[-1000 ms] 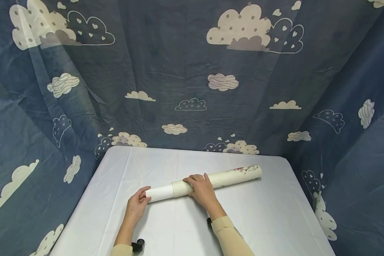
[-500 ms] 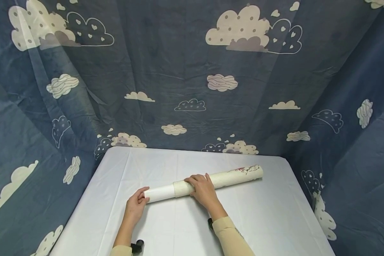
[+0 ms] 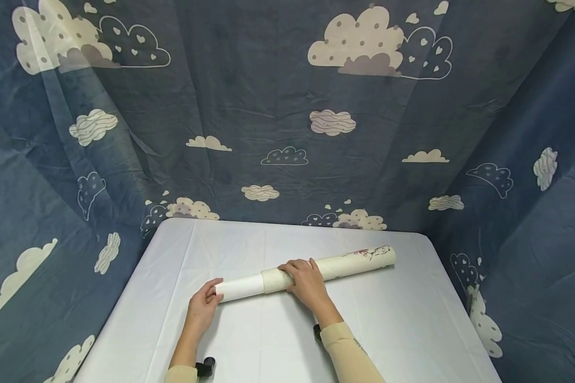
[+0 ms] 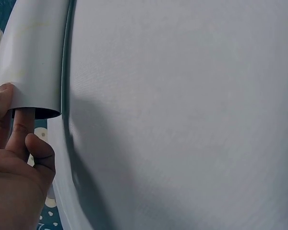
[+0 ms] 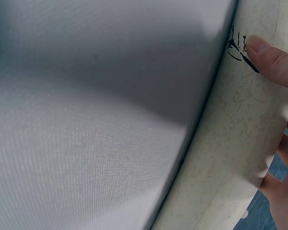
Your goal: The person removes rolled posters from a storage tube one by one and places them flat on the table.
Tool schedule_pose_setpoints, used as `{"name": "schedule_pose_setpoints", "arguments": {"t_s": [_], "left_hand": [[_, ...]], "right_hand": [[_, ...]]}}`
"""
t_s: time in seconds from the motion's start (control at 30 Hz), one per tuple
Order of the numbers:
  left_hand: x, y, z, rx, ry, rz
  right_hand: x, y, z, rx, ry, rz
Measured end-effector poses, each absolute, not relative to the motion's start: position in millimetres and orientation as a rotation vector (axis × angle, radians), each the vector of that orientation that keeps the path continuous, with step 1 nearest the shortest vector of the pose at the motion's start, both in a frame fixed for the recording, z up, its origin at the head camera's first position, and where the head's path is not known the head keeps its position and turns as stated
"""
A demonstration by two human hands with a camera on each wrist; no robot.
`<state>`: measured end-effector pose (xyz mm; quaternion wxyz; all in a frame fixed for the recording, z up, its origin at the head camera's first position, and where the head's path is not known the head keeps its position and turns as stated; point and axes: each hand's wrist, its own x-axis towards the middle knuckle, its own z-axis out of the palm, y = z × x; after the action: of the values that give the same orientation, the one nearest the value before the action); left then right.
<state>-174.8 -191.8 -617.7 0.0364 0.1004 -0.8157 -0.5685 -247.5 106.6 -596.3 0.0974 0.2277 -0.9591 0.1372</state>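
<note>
A white tube (image 3: 239, 289) sticks out of the left end of a wider cream printed tube (image 3: 354, 264), which bears a red and dark branch pattern toward its right end. My left hand (image 3: 203, 308) pinches the white tube's open left end. In the left wrist view, the thumb lies on the tube's outside and a finger reaches into its dark opening. Farther right, my right hand (image 3: 307, 287) grips the cream tube from above. The right wrist view has the thumb (image 5: 271, 62) on the near side, beside a black printed mark, with other fingers across on the far side.
Both tubes lie slantwise on a table with a white cloth (image 3: 249, 340). Dark blue curtains (image 3: 287, 96) with cloud prints enclose the back and both sides. Black wrist gear (image 3: 206, 367) shows at the left sleeve.
My right hand and the cream tube have shifted slightly right. My left hand has moved a little left with the white tube's end. A bit more of the white tube shows.
</note>
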Motion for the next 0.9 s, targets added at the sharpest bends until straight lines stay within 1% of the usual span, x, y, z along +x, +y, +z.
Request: {"name": "schedule_pose_setpoints", "arguments": {"t_s": [0.9], "left_hand": [[-174.0,-190.3,-616.7,0.355,-2.523,-1.727]], "right_hand": [[-246.0,116.0,-597.4,0.608,-2.837,0.430]]}}
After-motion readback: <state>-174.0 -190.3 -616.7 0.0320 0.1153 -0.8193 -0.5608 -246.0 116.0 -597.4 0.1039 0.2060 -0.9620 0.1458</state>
